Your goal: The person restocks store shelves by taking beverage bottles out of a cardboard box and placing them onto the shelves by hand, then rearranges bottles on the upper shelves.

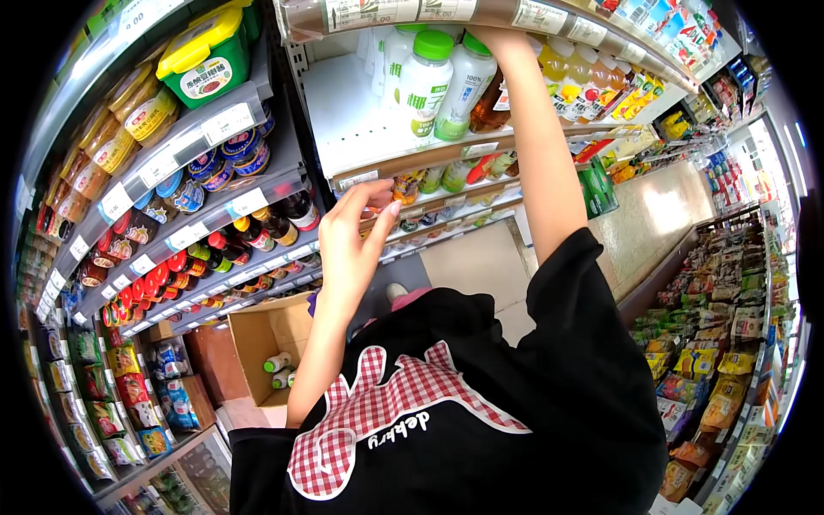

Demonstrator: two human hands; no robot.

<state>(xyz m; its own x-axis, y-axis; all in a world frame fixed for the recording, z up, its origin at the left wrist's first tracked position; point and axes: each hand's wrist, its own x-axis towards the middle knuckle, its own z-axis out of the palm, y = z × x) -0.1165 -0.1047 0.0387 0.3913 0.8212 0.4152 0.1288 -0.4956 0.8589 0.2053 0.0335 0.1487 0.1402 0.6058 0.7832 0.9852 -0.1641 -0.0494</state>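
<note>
My left hand [348,223] is raised in front of the shelf edge, fingers curved and a gap between them and the thumb. It holds nothing that I can see. My right hand [498,36] reaches up into the upper shelf, and its fingers are hidden behind the shelf's front rail [485,19]. Just below and left of it stand white bottles with green caps, one a coconut drink bottle [427,86] and beside it a second white bottle [464,86]. A dark amber bottle [491,105] is partly covered by my right forearm.
Yellow and orange drink bottles [579,81] line the shelf to the right. A cardboard box [253,352] on the floor contains white, green-capped bottles [276,362]. Jars [154,112] and sauce bottles [300,209] fill the left shelves. Packaged snacks [725,399] hang at the right.
</note>
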